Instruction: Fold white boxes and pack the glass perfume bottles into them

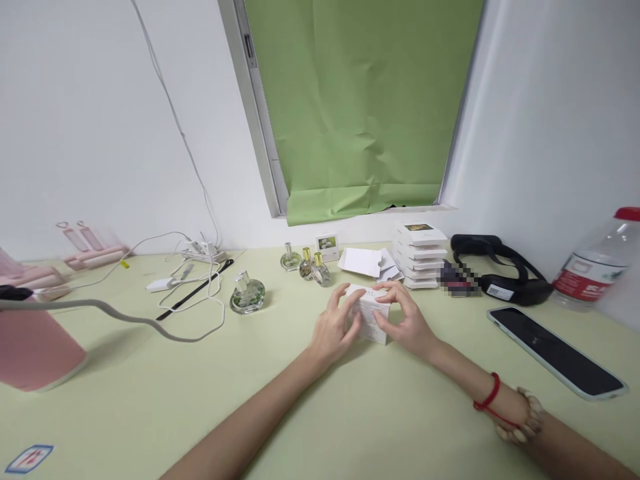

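A small white box (371,321) with fine print on its side stands upright on the pale green table, between my hands. My left hand (334,327) grips its left edge, fingers on the top and thumb against the near face. On the right edge, my right hand (407,321) holds it with curled fingers and thumb. Just behind are small perfume bottles: one with a silver cap (290,258) and two with gold caps (320,270). A larger perfume bottle (247,295) stands to the left. Whether the box has anything inside is hidden.
White boxes (420,257) are stacked behind my right hand, with flattened white cartons (361,261) and a small picture box (327,247) alongside. A phone (555,350), a black headset (515,280) and a water bottle (595,267) are right. Cables (200,267) and a pink object (37,343) lie left.
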Demonstrator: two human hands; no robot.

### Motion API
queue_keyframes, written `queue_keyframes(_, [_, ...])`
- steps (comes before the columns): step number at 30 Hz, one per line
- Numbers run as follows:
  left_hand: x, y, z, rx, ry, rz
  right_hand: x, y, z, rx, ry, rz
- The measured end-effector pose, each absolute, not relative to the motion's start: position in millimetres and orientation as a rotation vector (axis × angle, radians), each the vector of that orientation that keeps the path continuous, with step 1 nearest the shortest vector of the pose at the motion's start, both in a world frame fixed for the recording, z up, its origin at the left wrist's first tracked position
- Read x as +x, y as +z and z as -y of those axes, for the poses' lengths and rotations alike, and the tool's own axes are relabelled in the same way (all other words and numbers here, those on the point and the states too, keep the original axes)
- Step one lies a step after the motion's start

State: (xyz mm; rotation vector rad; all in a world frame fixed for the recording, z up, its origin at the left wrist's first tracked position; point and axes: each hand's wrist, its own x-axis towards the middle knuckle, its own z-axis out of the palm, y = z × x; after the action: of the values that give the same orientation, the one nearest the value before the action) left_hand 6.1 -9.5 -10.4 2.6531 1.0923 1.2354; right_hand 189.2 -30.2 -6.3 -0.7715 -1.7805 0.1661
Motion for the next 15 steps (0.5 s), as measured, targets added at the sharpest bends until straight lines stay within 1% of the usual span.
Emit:
queue_keyframes(3, [0,-13,1,2.667,1.193,-1.083,185,-18,30,-0.928,0.177,1.777])
queue_keyframes(7, [-10,-20,-14,2.552,1.253,-1.101,179,-27,32,-1.099,0.445,1.703])
queue_keyframes(10, [-17,-24,-34,2.363,1.311,-1.320,177,-31,30,-1.128,0.710,1.641])
queue_keyframes(12, [-21,-26,-49,2.283,1.410,-1.458,178,-35,27,-1.137,0.786,1.674])
queue_keyframes(15, [-22,-28,-67,2.283,1.363,-1.845,181,-40,23,-1.144,0.917,1.680])
